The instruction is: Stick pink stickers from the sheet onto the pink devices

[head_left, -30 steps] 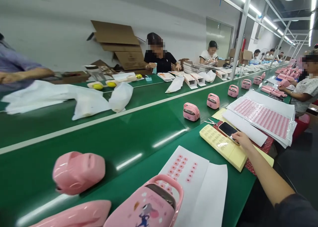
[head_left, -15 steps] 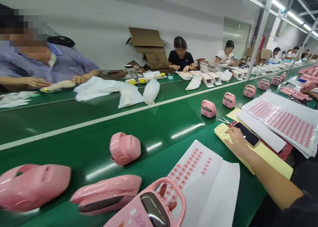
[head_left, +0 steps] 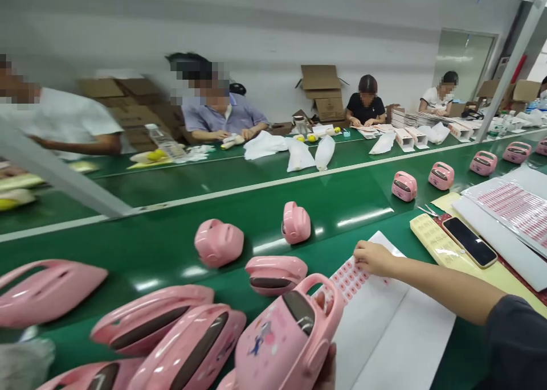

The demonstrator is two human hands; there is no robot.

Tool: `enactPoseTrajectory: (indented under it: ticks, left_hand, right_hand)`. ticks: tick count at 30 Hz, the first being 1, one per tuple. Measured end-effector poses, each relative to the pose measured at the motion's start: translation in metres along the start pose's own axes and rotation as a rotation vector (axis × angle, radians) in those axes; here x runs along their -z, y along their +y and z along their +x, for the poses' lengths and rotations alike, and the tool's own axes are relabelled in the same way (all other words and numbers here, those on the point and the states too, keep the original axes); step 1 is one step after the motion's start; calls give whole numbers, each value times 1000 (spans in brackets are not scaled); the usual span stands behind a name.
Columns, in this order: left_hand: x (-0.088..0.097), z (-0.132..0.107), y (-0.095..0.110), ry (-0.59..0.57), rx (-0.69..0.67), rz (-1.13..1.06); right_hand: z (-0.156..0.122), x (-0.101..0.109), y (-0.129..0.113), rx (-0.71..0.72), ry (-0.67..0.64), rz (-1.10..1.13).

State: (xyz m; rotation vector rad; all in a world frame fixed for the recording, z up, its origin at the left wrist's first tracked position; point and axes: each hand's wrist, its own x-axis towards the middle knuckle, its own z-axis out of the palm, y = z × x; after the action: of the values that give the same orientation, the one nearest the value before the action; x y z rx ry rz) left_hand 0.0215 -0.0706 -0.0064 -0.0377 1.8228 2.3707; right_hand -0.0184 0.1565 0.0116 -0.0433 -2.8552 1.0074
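My left hand is closed around the handle end of a pink plastic case, with fingertips showing through the handle's loop. This case has a dark glossy window and printed cartoon figures, and is held tilted. To its right lies a white sheet of small pink-and-red stickers. The fingers of my right hand are pinched together down on the sticker rows. Whether a sticker is between the fingertips is hidden.
Several similar pink cases stand or lie along the green conveyor belt. A phone and a yellow pad lie to the right, near scissors. People work across the belt. A grey post stands at left.
My right hand has moved from the yellow pad beside the phone to the sticker sheet. The view has swung left, bringing in more pink cases and another person. My left hand still holds the case.
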Motion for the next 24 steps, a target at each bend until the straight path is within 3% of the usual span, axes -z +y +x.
enactPoseTrajectory:
  ticks: [2,5,8,10,12,16,24]
  left_hand:
    - [-5,4,1,-58,51,-147]
    - [-19,12,1,-130,100,-313]
    - [-35,17,-1,-330,141,-640]
    - [-44,17,-2,-522,163,-939]
    - [-49,15,-2,-637,195,-1138]
    - [-53,10,2,-659,266,-1227]
    - [-57,7,12,-644,243,-1158]
  right_hand:
    - [-16,0,-11,-44,91,128]
    - [-41,1,-42,-59,263,601]
    - [-60,0,-76,29,365,900]
    - [-66,-3,-90,43,425,894]
    - [-67,-6,-95,35,486,819]
    - [-64,-11,-90,85,546,680]
    - [-61,-16,-89,267,715,478]
